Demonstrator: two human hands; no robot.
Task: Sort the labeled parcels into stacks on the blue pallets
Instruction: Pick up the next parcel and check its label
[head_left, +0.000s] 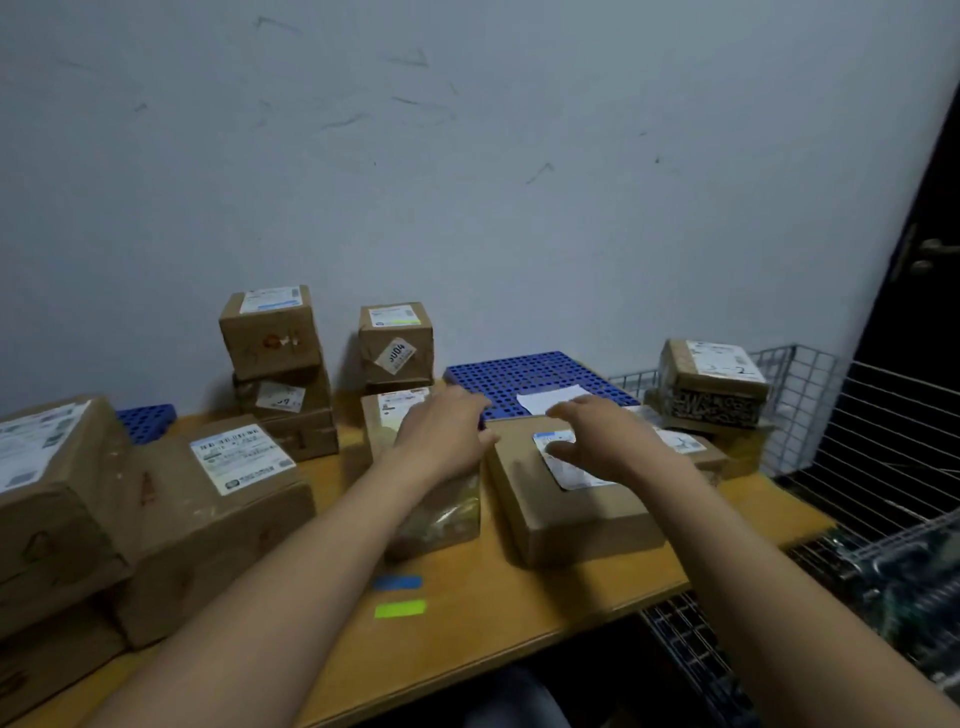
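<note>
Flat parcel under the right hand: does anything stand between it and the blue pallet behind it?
Nothing visible does. The pallet lies just behind the far edge of the parcel, with no box between them. Only a white paper lies on the pallet, roughly where the parcel would land.

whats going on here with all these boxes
A person is sorting parcels on a wooden table. The left hand is at the far left corner of a flat brown cardboard parcel, the right hand spread over its white label; neither clearly grips it. The blue perforated plastic pallet behind bears a white paper sheet.
</note>
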